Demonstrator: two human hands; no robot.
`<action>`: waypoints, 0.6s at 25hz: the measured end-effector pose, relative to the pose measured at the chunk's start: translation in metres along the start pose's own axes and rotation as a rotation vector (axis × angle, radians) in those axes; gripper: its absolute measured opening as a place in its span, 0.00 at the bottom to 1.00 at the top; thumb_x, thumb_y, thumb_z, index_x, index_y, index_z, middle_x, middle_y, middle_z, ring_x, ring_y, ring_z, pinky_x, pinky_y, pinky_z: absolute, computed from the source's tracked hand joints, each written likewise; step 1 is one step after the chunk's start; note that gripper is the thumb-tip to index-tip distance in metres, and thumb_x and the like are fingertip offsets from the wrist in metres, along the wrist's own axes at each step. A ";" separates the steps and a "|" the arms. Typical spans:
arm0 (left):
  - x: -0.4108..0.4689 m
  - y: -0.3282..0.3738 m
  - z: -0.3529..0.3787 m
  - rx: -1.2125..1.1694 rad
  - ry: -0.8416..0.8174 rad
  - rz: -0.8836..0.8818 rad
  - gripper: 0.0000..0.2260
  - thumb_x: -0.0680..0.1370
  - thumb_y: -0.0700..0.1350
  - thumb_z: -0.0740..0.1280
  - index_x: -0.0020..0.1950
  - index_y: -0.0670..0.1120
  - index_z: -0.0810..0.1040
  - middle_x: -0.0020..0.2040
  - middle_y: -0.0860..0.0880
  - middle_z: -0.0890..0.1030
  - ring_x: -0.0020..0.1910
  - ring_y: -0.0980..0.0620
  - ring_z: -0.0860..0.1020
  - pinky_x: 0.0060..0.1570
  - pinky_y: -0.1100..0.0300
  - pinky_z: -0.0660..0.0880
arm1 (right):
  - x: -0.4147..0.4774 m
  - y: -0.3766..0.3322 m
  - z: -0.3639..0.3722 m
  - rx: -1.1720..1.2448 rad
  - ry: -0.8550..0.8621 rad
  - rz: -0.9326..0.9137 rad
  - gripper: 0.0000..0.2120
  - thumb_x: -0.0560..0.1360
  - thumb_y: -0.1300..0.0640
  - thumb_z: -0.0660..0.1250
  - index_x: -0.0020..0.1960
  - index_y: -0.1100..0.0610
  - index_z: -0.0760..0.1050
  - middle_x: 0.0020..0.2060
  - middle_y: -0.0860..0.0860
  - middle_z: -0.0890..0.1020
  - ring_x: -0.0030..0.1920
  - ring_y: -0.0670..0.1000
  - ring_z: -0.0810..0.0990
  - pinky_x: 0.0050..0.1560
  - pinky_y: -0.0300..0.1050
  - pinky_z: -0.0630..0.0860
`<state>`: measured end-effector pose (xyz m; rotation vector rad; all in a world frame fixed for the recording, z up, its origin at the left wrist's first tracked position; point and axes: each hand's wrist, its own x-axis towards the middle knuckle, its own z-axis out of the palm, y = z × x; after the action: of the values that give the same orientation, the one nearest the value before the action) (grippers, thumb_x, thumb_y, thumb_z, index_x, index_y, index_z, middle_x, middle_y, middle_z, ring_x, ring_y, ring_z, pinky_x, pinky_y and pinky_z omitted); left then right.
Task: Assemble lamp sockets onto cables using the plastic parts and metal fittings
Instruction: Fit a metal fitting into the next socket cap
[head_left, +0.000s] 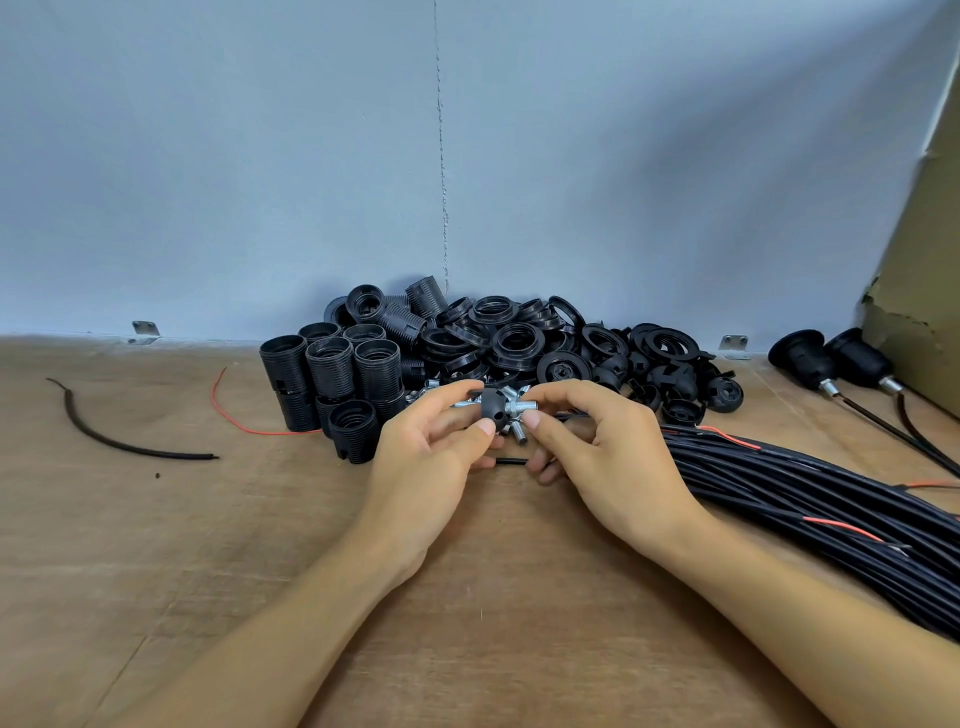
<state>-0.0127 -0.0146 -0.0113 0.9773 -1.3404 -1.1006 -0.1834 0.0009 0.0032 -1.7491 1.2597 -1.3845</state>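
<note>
My left hand (431, 457) pinches a small black domed socket cap (493, 407) between thumb and fingers, just above the wooden table (182, 545). My right hand (597, 447) pinches a short threaded metal fitting (522, 407) whose end meets the cap's right side. Loose metal fittings (514, 434) lie in a small heap right behind and under my fingers. A thin black cable (511, 461) runs beneath both hands. Black threaded socket barrels (332, 374) stand in a group to the left of my hands.
A heap of black rings and caps (561, 348) lies against the blue wall. A thick bundle of black cables (810, 499) stretches to the right. Two assembled sockets on cables (831, 364) rest by a cardboard box (919, 291). A cable scrap (119, 441) and red wire (234, 415) lie at left.
</note>
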 end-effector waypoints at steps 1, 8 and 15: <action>0.000 0.000 0.000 0.002 0.001 0.003 0.17 0.80 0.33 0.67 0.66 0.48 0.79 0.51 0.52 0.88 0.47 0.53 0.86 0.48 0.59 0.83 | 0.000 0.000 0.000 -0.014 -0.001 -0.001 0.06 0.79 0.60 0.69 0.53 0.51 0.81 0.31 0.53 0.83 0.31 0.51 0.84 0.36 0.40 0.81; -0.003 0.001 0.002 0.079 0.038 0.079 0.18 0.79 0.33 0.69 0.65 0.50 0.80 0.51 0.55 0.87 0.49 0.47 0.86 0.53 0.53 0.83 | -0.001 0.000 -0.003 -0.109 -0.029 0.042 0.04 0.81 0.51 0.66 0.50 0.49 0.79 0.24 0.56 0.79 0.20 0.49 0.75 0.26 0.36 0.73; -0.004 0.002 0.004 0.076 0.049 0.090 0.17 0.77 0.34 0.71 0.62 0.52 0.81 0.52 0.54 0.87 0.50 0.49 0.85 0.58 0.46 0.81 | 0.000 -0.007 -0.001 -0.118 -0.047 0.113 0.23 0.84 0.44 0.56 0.41 0.59 0.76 0.23 0.49 0.77 0.19 0.46 0.72 0.22 0.39 0.70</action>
<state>-0.0162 -0.0097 -0.0105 0.9840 -1.3809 -0.9580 -0.1819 0.0035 0.0092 -1.7487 1.4169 -1.2209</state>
